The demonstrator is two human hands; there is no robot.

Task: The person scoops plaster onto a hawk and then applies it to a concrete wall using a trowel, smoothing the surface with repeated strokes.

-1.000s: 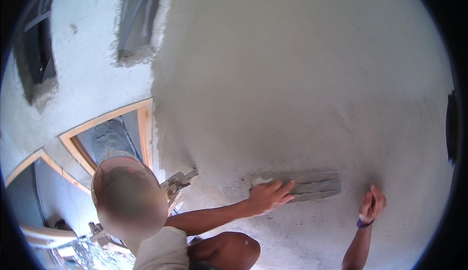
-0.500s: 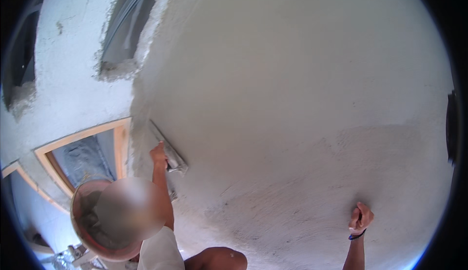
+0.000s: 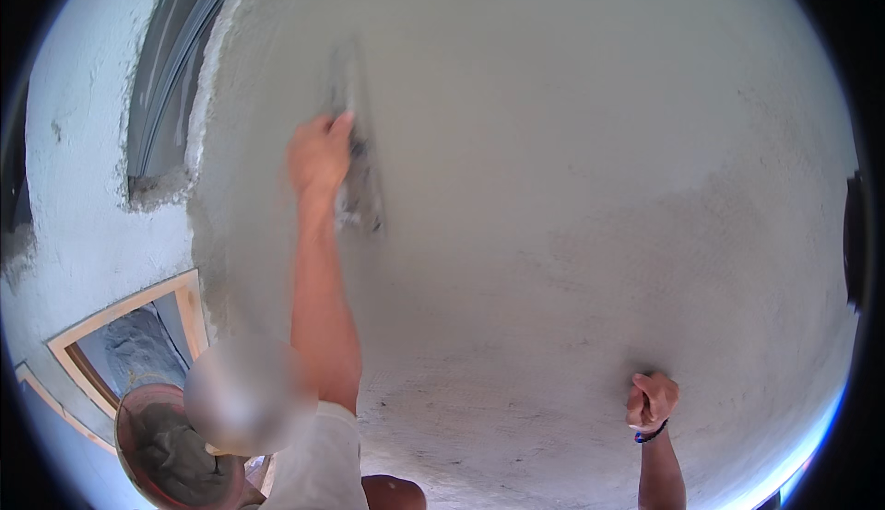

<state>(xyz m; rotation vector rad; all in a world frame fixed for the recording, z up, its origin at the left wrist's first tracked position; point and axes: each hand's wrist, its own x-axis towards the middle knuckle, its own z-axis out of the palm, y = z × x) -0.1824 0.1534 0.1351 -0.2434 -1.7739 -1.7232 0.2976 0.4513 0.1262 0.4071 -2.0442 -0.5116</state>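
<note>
My right hand point(image 3: 653, 398), with a dark beaded bracelet on its wrist, is closed in a fist close to the grey plastered wall point(image 3: 516, 187) at the lower right. Whatever lies inside its fingers, if anything, is hidden. My left hand is out of the picture. On the left, a co-worker's hand point(image 3: 321, 155) grips a plastering trowel point(image 3: 364, 183) laid along the damp plaster; the trowel is blurred by motion. That arm comes out of a pale short sleeve point(image 3: 318, 455).
At the lower left a reddish bucket point(image 3: 124, 427) holds wet grey mortar point(image 3: 180, 455), beside the co-worker. Further left are a wooden window frame point(image 3: 189, 312) and a rough-edged wall opening point(image 3: 171, 86) in a whitish wall. A dark object point(image 3: 854, 243) shows at the right rim.
The co-worker's trowel and hand have swept upward and slightly right over the plaster. My fist sits a little further left and higher in the picture; the whole view has shifted.
</note>
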